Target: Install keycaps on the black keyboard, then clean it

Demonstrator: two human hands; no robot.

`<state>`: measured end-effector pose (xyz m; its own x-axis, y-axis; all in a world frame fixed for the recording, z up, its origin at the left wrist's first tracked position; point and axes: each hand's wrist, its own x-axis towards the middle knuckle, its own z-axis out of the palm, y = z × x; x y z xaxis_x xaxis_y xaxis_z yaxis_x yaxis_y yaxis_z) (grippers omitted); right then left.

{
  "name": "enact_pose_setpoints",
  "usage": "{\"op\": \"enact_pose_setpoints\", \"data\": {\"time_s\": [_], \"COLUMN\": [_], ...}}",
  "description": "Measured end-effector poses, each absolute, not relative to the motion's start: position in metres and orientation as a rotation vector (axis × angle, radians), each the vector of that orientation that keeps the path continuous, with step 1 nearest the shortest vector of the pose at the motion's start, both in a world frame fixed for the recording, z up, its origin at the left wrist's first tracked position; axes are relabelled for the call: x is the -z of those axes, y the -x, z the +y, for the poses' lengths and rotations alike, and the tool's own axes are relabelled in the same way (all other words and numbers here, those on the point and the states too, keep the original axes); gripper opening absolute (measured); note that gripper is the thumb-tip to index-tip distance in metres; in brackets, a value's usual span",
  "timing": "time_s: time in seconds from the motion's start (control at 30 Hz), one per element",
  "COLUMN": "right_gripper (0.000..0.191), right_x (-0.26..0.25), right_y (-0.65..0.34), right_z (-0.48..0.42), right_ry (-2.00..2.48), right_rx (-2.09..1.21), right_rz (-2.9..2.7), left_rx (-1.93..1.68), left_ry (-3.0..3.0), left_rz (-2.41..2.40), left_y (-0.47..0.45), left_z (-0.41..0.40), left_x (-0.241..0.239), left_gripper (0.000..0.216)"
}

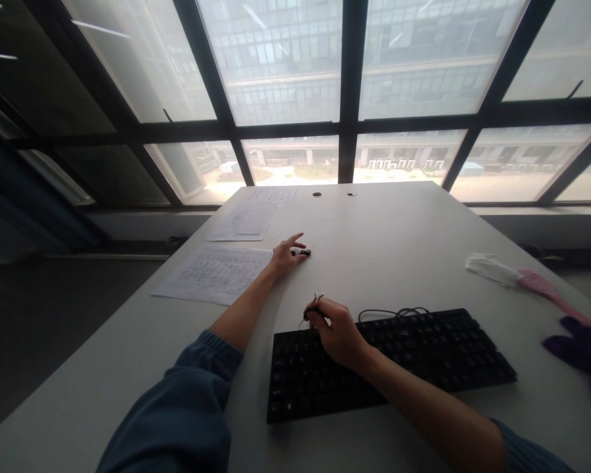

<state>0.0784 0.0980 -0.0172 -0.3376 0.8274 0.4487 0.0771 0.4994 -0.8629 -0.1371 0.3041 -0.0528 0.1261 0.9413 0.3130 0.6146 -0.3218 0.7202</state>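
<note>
My left hand (284, 254) reaches out over the white table (404, 243), its thumb and fingers pinching a small black object (303, 252) that lies on the surface. My right hand (337, 332) hovers over the upper left part of a black keyboard (423, 355), fingers closed on a small tool with thin metal prongs (315, 303) pointing up. The keyboard's black cable (394, 312) loops just behind it.
Printed sheets (217, 272) lie at the left edge, more papers (249, 220) further back. A white and pink cloth (512, 276) and a purple glove (584, 348) lie at the right. Two round holes (317, 194) sit near the far edge by large windows.
</note>
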Motion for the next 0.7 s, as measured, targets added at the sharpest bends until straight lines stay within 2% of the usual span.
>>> {"op": "enact_pose_setpoints", "data": {"time_s": [0.7], "right_gripper": [0.015], "right_x": [0.0170], "right_y": [-0.0786], "right_z": [0.0985], "right_ry": [0.759], "right_rx": [-0.971], "right_rz": [-1.766], "left_rx": [-1.023], "left_ry": [-2.029], "left_rz": [1.521], "left_y": [0.1404], "left_z": [0.3106], "left_x": [0.0589], "left_gripper": [0.078]}}
